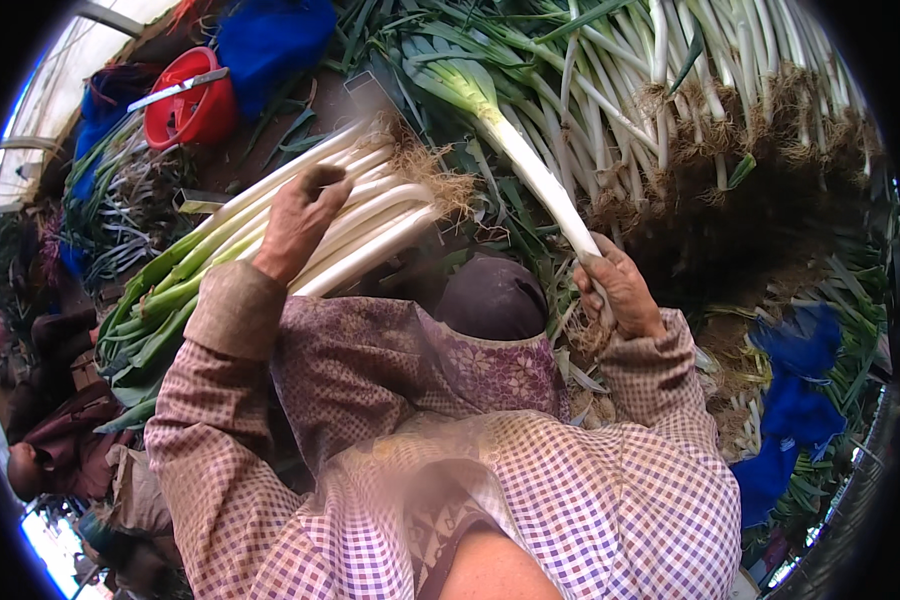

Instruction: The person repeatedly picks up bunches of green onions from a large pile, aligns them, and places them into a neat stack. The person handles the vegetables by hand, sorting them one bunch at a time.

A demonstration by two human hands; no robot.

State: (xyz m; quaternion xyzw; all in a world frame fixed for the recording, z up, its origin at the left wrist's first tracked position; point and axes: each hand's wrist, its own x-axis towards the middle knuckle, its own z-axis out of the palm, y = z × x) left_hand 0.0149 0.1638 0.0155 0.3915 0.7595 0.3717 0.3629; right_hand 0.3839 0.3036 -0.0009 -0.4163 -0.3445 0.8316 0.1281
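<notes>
Wearing a checked shirt (590, 480), the person has a patterned purple cloth (360, 370) over the lap, a dark-covered knee (495, 298) rounding up past its edge. The right hand (620, 285) is closed around a single leek (540, 175) close to its root end; the white shaft slants away and leftward, up to a spray of green leaves. On the other side the left hand (310, 215) is over a bundle of leeks (370, 235), fingers curled — from where I stand, I can't tell whether they grip any of it. Those leeks lie side by side, shaggy roots toward the middle, green tops out to the person's left. Off to the right, a blue cloth (790, 420) lies crumpled among leaves. Farther out on that side spreads a great heap of leeks (660, 110), roots facing this way. Far left — a red basin (195, 105), a pale bar (178, 88) across it, and more blue fabric (275, 45) just beside.
</notes>
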